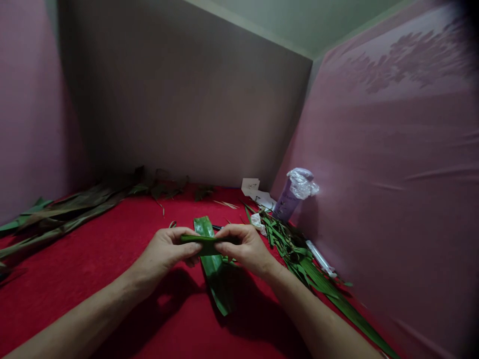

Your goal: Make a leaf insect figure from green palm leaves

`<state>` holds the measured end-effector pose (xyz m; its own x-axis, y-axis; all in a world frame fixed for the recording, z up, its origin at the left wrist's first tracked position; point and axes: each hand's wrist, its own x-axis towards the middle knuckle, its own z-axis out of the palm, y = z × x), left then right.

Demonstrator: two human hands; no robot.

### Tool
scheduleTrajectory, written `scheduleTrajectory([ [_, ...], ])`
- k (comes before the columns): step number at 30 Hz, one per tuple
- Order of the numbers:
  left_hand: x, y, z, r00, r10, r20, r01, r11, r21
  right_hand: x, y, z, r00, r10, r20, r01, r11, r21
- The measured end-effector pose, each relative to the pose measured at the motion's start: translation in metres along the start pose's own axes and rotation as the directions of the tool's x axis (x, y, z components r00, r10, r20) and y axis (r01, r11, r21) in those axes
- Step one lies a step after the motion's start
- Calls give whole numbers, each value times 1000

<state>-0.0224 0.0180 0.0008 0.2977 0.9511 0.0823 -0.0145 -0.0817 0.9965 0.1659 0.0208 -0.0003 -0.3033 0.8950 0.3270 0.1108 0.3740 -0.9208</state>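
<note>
Between my two hands is a folded strip of green leaf (208, 244), stretched sideways above the red cloth. My left hand (170, 245) pinches its left end between thumb and fingers. The right end is pinched the same way by my right hand (245, 245). Below and behind the strip, a wider glossy leaf piece (217, 284) runs lengthwise, its far end showing past my fingertips and its near end pointing toward me. The fold partly hides its middle. A small dark object (217, 228) shows beside my right fingers, too covered to name.
Red cloth (112, 239) covers the surface. Long dried leaves (75, 214) lie at left. Cut leaf scraps (288, 244) pile at right, near a purple container (287, 202) topped with clear plastic. Thin sticks (226, 204) and white papers (262, 198) lie at the back. Walls enclose three sides.
</note>
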Motion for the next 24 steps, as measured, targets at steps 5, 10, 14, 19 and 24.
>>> scheduleTrajectory([
  [5, 0, -1, 0, 1000, 7, -7, -7, 1000, -16, -1, 1, 0, 1000, 16, 7, -16, 1000, -12],
  [10, 1, -2, -2, 999, -19, 40, 20, 999, -41, 0, 3, 1, 999, -17, -27, 17, 1000, -15],
  [14, 0, -2, 0, 999, -33, 21, 34, 999, -26, 0, 4, 1, 1000, -30, -4, 30, 999, -17],
  [19, -1, 2, 2, 999, -2, -54, 2, 1000, -1, 0, 4, 0, 1000, -26, -14, 26, 1000, -5],
  [24, -1, 5, 4, 992, 11, -128, -10, 1000, 6, 1, 8, 1, 997, 20, -71, -22, 999, -39],
])
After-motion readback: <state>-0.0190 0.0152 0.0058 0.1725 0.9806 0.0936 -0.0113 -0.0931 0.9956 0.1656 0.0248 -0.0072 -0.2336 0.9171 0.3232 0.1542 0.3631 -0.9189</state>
